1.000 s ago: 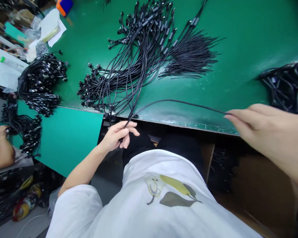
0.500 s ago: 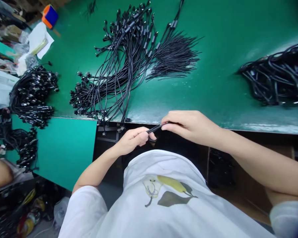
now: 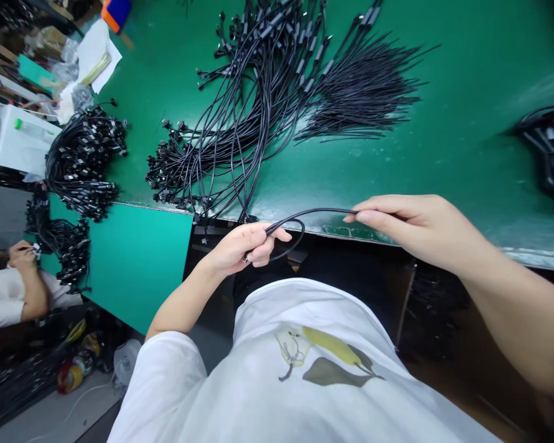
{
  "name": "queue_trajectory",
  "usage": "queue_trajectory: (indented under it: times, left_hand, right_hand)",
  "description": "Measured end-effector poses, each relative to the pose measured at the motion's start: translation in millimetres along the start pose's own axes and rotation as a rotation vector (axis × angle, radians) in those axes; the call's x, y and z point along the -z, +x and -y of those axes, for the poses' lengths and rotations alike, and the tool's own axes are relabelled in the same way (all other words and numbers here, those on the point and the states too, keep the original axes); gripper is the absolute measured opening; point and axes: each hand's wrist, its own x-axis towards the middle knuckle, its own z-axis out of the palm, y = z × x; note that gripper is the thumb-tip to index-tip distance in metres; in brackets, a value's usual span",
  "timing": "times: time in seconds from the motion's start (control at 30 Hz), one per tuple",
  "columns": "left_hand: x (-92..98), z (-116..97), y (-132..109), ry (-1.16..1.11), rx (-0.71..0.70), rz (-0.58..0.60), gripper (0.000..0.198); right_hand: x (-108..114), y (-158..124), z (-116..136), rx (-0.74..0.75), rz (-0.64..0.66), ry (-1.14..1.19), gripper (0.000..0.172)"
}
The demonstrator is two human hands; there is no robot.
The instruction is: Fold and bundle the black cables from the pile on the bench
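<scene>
A black cable (image 3: pixel 321 210) stretches between my two hands at the table's front edge. My left hand (image 3: pixel 247 245) is closed round it, and a loop of the cable hangs out below the fingers. A small metallic end shows under that palm. Out to the right, my right hand (image 3: pixel 397 218) pinches the cable between thumb and fingers; the end there is hidden. Beyond the hands, a large pile of black cables with connectors (image 3: pixel 258 104) lies on the green table (image 3: pixel 466 166). A fan of thin black strands or ties (image 3: pixel 369 86) rests against the pile's right side.
Another cable bundle (image 3: pixel 551 154) lies at the far right. On the left are cable bundles (image 3: pixel 85 160), white papers (image 3: pixel 99 58) and a white machine (image 3: pixel 25 138). A co-worker's arm (image 3: pixel 30 277) is at the left edge. A green side panel (image 3: pixel 143 264) adjoins the table.
My right hand has moved right, away from the left, drawing the cable out between them. A loop now shows at my left hand. The view has shifted, too.
</scene>
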Motion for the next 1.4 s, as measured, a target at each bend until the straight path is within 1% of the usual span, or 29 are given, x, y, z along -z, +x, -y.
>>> queue_trajectory:
  times: [0.13, 0.23, 0.37, 0.43, 0.53, 0.57, 0.63, 0.73, 0.8, 0.83, 0.87, 0.93, 1.0, 1.03, 1.07, 1.1, 1.17, 1.2, 1.27, 1.3, 1.33, 1.37, 1.4]
  left_hand:
    - [-1.8, 0, -1, -0.013, 0.010, 0.059, 0.047]
    - [-0.6, 1, -5, -0.030, 0.037, 0.063, 0.042]
    - [5.3, -2, -13, -0.083, 0.025, 0.070, 0.040]
    - [7.7, -5, -19, -0.122, -0.006, 0.050, 0.042]
    - [8.6, -11, -27, -0.160, -0.053, 0.002, 0.047]
    - [8.6, -14, -29, -0.167, -0.078, -0.029, 0.049]
    - [8.7, -20, -33, -0.177, -0.147, -0.130, 0.048]
    - [9.8, -29, -35, -0.188, -0.236, -0.279, 0.048]
    - [10.0, -30, -30, -0.179, -0.273, -0.315, 0.046]
    - [9.4, -29, -26, -0.167, -0.294, -0.319, 0.045]
    - [8.1, -26, -20, -0.146, -0.317, -0.318, 0.046]
    - [2.9, -17, -7, -0.066, -0.340, -0.288, 0.050]
    - [-5.8, -5, 5, 0.078, -0.342, -0.246, 0.050]
    - [-10.9, 1, 10, 0.180, -0.339, -0.227, 0.047]
    - [-15.9, 6, 14, 0.295, -0.333, -0.208, 0.042]
    - [-20.5, 10, 16, 0.409, -0.323, -0.188, 0.037]
    - [-26.6, 14, 17, 0.571, -0.285, -0.132, 0.031]
    - [-28.0, 14, 16, 0.587, -0.268, -0.101, 0.031]
    - [-27.9, 13, 15, 0.501, -0.276, -0.046, 0.033]
    - [-27.1, 12, 16, 0.429, -0.294, -0.023, 0.033]
    - [-26.2, 12, 17, 0.360, -0.311, -0.010, 0.033]
    - [-25.3, 13, 18, 0.304, -0.321, -0.003, 0.032]
    - [-24.7, 15, 21, 0.270, -0.317, 0.004, 0.032]
  right_hand:
    - [-1, 4, 2, 0.003, 0.017, -0.003, 0.041]
    - [3, 7, -1, -0.001, 0.017, -0.037, 0.040]
    - [14, 6, -11, 0.016, -0.117, -0.155, 0.036]
    - [20, 3, -15, 0.005, -0.146, -0.196, 0.037]
    - [27, -3, -19, 0.017, -0.136, -0.230, 0.046]
    - [30, -5, -21, 0.032, -0.136, -0.244, 0.049]
    - [35, -9, -27, 0.068, -0.154, -0.292, 0.052]
    - [40, -16, -36, 0.183, -0.271, -0.441, 0.043]
    - [37, -22, -37, 0.322, -0.339, -0.621, 0.034]
    - [33, -25, -35, 0.413, -0.324, -0.718, 0.030]
    - [26, -28, -31, 0.507, -0.271, -0.797, 0.027]
    - [7, -33, -18, 0.672, -0.079, -0.840, 0.026]
    - [-13, -32, -1, 0.776, 0.140, -0.743, 0.030]
    - [-20, -29, 8, 0.801, 0.208, -0.689, 0.033]
    - [-25, -25, 17, 0.812, 0.235, -0.647, 0.034]
    - [-26, -19, 24, 0.812, 0.227, -0.610, 0.036]
    - [-23, -6, 34, 0.766, 0.147, -0.525, 0.037]
    - [-21, 1, 36, 0.725, 0.098, -0.456, 0.037]
    - [-21, 12, 33, 0.610, -0.004, -0.240, 0.032]
    - [-25, 16, 30, 0.535, -0.073, -0.095, 0.030]
    - [-32, 19, 26, 0.452, -0.147, 0.072, 0.032]
    - [-42, 21, 21, 0.362, -0.190, 0.250, 0.036]
    - [-53, 22, 17, 0.264, -0.198, 0.429, 0.040]
